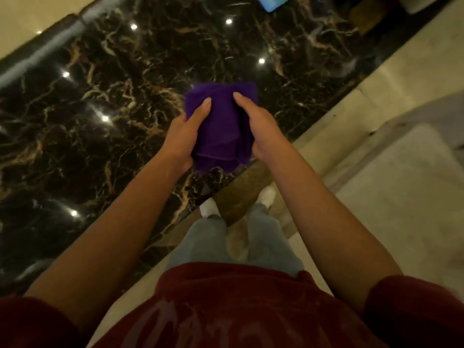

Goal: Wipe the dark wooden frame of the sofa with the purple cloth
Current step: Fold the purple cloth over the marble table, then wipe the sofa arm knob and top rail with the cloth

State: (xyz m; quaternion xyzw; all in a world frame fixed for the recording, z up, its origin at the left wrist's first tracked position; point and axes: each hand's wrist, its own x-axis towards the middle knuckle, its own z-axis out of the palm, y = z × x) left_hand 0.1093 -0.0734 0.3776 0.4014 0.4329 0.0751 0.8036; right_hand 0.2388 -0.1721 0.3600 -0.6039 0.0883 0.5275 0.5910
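Head view, looking straight down: I've got the cloth (222, 126) folded into a thick pad, held out in front of me over the dark marble floor (100, 109). Left hand (184, 136) grips the cloth's left side, thumb laid across the top. Right hand (262, 131) grips its right side the same way, thumb on top, fingers curled under out of sight. So both hands are closed around the cloth, none free.

Below the cloth I see my white shoes (209, 207), standing where the marble meets a pale strip. Right of the cloth lies pale upholstery (401, 209), possibly the sofa, but I can't pick out any dark wooden frame here.

My read: cloth's in hand and folded, nothing touching wood yet. Finding the frame and all the wiping looks still to come.
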